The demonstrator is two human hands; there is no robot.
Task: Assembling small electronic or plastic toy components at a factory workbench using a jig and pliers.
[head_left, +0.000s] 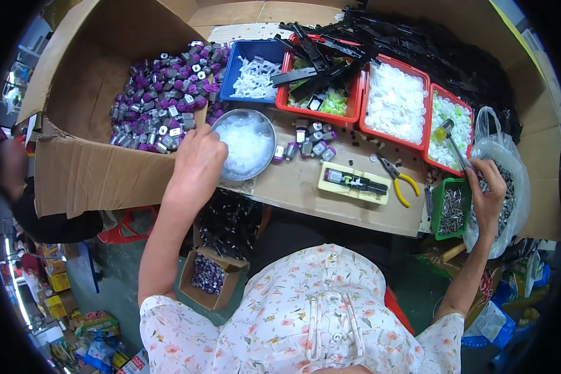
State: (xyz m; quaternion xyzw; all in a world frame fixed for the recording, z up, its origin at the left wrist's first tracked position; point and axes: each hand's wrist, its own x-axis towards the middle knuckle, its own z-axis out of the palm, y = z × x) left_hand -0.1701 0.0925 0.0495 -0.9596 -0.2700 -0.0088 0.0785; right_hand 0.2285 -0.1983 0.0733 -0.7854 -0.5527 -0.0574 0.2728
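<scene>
My left hand (199, 156) is closed at the left rim of a metal bowl (271, 153) that holds a whitish, translucent substance. What its fingers hold, if anything, is hidden. On the right, my right hand (489, 190) grips a slim metal tool (459, 153), perhaps tweezers, with a yellowish piece (443, 131) at its far end. That end is over a red bin (442, 163) of white and pale green round parts. Between my hands, a cream block (330, 187) cradles a partly assembled mechanism (355, 181) with a small motor and black parts.
Yellow-handled pliers (407, 187) lie right of the block. Loose motors (311, 140) sit beside the bowl; more fill the cardboard box (84, 168). Blue (225, 87) and red bins (359, 112) line the back, below black parts. A green bin (439, 227) holds screws beside a plastic bag (489, 240).
</scene>
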